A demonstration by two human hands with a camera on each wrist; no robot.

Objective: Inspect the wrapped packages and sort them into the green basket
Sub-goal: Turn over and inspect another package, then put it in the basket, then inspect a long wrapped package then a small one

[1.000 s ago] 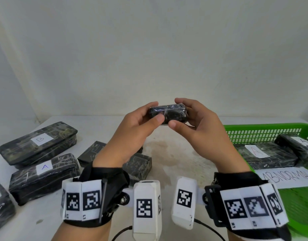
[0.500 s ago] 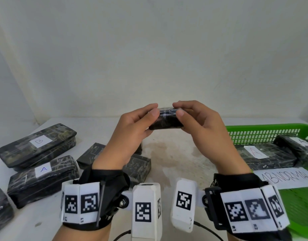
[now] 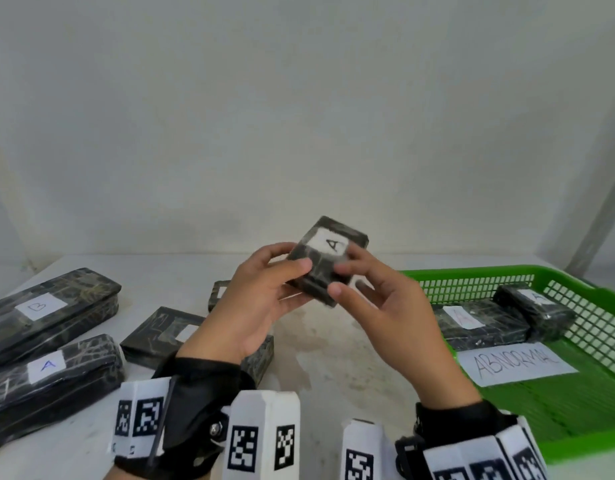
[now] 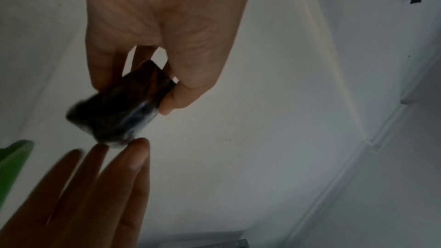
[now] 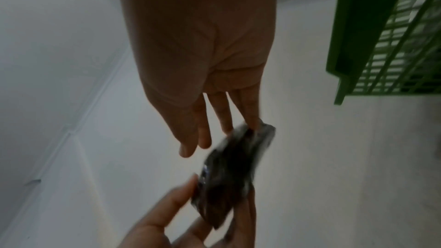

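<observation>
A small black wrapped package with a white label marked "A" is held up above the table, label towards me. My left hand grips its left end, thumb on top and fingers beneath; the left wrist view shows the same hold on the package. My right hand touches the package's right side with nearly straight fingertips. In the right wrist view its thumb stands just off the blurred package. The green basket sits at the right.
The basket holds two "A" packages and a paper reading "ABNORMAL". On the table's left lie a long "B" package, a long "A" package and smaller ones. A pale wall stands behind.
The package has been turned from edge-on to label-up, showing the "A". My right hand's pinch has loosened to a fingertip touch. Both hands stay in mid-air.
</observation>
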